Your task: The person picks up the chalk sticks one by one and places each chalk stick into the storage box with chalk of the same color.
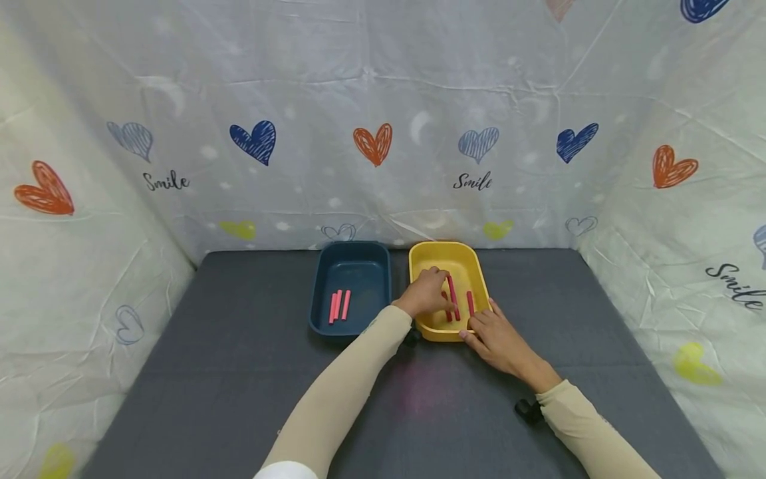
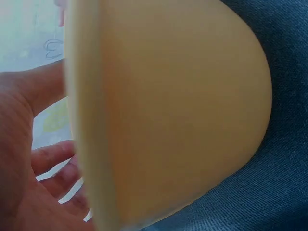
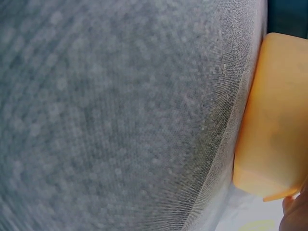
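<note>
In the head view my left hand [image 1: 426, 293] reaches over the left rim of a yellow tray [image 1: 443, 336]. Its fingertip and thumb span a red stick [image 1: 452, 293], pinching it at its ends. Another red stick [image 1: 445, 315] lies below that hand, partly covered. A further red stick [image 1: 469, 303] is at the right side, just beyond the fingers of my right hand [image 1: 499, 340]. That hand grips the tray's front right corner, thumb outside. The left wrist view shows the tray wall [image 2: 187, 106] hiding the left fingertips; the right wrist view has the tray's outer side [image 3: 274, 125].
Left of the yellow tray stands a dark blue tray [image 1: 315, 293] with several pink sticks [image 1: 338, 305] inside. Both are at the back of a grey cloth-covered table [image 1: 251, 372]. A white curtain with printed hearts [image 1: 323, 100] hangs behind and at the sides.
</note>
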The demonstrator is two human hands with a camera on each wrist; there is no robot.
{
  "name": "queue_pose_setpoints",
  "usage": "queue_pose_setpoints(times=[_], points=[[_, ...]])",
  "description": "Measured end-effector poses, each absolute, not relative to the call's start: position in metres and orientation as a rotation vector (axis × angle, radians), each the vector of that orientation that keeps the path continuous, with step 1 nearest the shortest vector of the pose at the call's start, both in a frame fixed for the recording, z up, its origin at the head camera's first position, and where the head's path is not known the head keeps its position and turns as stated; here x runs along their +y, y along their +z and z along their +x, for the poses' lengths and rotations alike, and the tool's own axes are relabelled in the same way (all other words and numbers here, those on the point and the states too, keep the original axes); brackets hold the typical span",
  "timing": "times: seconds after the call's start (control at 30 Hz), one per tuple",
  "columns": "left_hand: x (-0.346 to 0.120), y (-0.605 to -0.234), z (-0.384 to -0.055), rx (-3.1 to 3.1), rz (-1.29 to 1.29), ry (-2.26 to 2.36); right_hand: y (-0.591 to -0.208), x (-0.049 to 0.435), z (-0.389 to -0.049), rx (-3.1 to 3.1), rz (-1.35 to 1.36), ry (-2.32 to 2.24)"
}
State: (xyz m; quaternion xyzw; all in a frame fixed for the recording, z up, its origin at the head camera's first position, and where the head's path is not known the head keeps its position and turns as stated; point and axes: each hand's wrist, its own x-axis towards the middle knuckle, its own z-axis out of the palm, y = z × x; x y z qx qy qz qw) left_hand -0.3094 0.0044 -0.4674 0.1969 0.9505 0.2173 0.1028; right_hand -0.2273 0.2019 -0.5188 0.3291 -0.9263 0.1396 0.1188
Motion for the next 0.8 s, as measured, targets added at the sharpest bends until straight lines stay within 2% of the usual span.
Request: queue_pose_setpoints(times=[0.8], points=[[0.015, -0.479, -0.304, 2.884, 0.55, 0.374, -0.516, 0.203, -0.226, -2.697, 0.96, 0.394]])
